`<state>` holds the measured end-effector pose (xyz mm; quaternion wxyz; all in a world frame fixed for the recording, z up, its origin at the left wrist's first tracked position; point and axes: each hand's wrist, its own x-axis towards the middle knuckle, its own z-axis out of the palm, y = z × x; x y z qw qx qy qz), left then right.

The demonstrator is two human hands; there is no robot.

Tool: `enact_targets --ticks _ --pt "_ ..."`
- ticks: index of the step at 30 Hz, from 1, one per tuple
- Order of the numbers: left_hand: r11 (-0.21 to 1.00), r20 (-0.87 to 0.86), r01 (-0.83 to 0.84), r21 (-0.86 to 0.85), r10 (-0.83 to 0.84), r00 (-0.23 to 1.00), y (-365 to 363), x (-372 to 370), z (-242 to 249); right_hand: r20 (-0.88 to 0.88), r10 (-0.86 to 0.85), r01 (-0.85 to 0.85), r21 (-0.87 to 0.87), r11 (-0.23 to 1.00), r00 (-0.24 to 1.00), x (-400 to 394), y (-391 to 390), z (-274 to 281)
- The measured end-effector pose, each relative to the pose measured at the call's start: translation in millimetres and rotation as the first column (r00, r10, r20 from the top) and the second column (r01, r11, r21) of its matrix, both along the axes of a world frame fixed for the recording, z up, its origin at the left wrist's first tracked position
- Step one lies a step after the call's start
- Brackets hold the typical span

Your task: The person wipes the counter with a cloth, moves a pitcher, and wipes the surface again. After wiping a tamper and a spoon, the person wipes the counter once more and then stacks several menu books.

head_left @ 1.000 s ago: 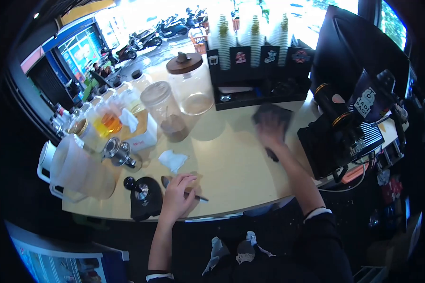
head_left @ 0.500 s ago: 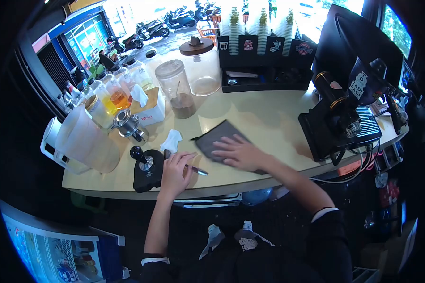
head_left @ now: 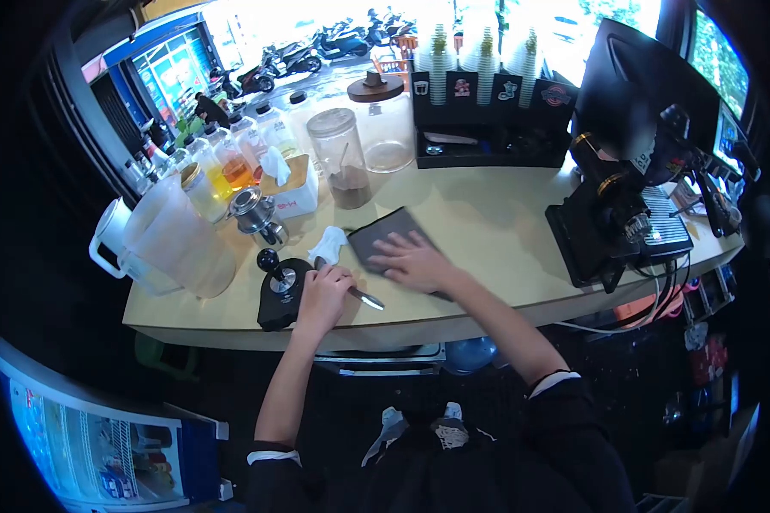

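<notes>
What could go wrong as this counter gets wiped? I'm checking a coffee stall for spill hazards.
The right hand presses a dark cloth close to the white tissue and the jar of brown powder; a wide sweep might knock them. The left hand rests on a spoon near the counter edge, which could slip off.

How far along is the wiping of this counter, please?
The right half of the counter looks bare and clean by the coffee grinder. In hand: the right hand presses flat on the dark cloth mid-counter, while the left hand rests on a spoon. Left: the crowded end by the crumpled tissue, tamper stand and pitcher.
</notes>
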<state>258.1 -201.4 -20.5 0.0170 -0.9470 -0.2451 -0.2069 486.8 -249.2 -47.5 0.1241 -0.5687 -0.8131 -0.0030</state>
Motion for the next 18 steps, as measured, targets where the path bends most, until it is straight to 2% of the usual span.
enact_targets --ticks 3,6,8,9,10,12,14,15,16,17,18 --pt "0.999 -0.003 -0.034 0.007 0.034 0.999 6 -3 -1 -0.040 0.126 -0.126 -0.006 0.992 0.991 -13 -24 2" --pt "0.998 0.002 -0.039 -0.040 0.039 0.999 7 -1 1 -0.064 0.159 -0.159 0.003 0.987 0.985 1 -78 6" --pt "0.998 0.009 -0.026 -0.064 0.026 1.000 10 -1 1 -0.050 -0.007 0.007 0.003 1.000 0.999 41 -108 2" --pt "0.996 0.013 -0.022 -0.089 0.023 1.000 9 0 0 -0.045 -0.191 0.192 0.016 0.981 0.980 68 -123 2" --pt "0.996 0.015 -0.011 -0.091 0.012 1.000 6 0 0 -0.043 -0.370 0.371 0.030 0.928 0.928 95 -137 2" --pt "0.997 0.045 -0.051 -0.053 0.053 0.998 0 0 5 -0.057 -0.687 0.686 0.160 0.710 0.724 129 -160 -10" --pt "0.996 0.020 -0.043 -0.078 0.044 0.999 -6 8 17 0.012 -0.718 0.707 0.164 0.688 0.696 97 -153 1" --pt "0.998 0.079 -0.024 -0.055 0.029 0.996 -9 15 21 0.078 -0.737 0.721 0.164 0.674 0.671 74 -144 4" --pt "0.999 0.140 -0.007 -0.034 0.012 0.990 -13 23 24 0.119 -0.533 0.499 0.229 0.836 0.838 57 -131 -7" --pt "0.999 0.140 0.015 -0.044 -0.009 0.990 -16 31 27 0.117 -0.454 0.416 0.251 0.874 0.883 24 -119 -21" --pt "0.999 0.143 0.032 -0.042 -0.026 0.989 -21 40 31 0.094 -0.376 0.353 0.199 0.914 0.922 -13 -119 -12"
